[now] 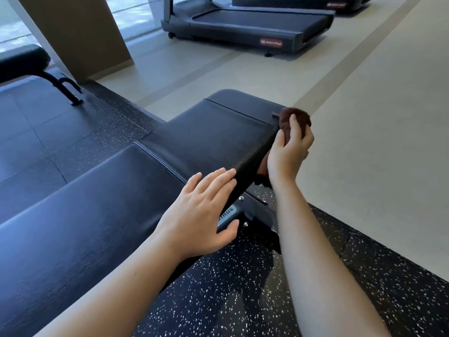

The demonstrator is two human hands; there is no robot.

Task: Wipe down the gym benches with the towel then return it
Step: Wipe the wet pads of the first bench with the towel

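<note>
— Brown cloth, bunched: towel (292,122) gripped in right hand (288,152), fingers curled shut round it, against the bench's side edge, just beyond the left fingertips.

— Much hidden?

— Mostly. Top wad above the knuckles, a lower fold beneath the palm; middle covered by the hand. Folded or crumpled, cannot tell.

— Black padded bench (136,198)?

— Long axis running from lower left, under the left forearm, up to the rounded end just past the right hand. Near end cut off by the frame. Label on the metal frame (252,212) half covered by the left thumb.

— Left hand (199,215)?

— Flat, palm down, fingers straight and together on the pad, holding nothing. Right wrist bent, forearm reaching up from below.
</note>
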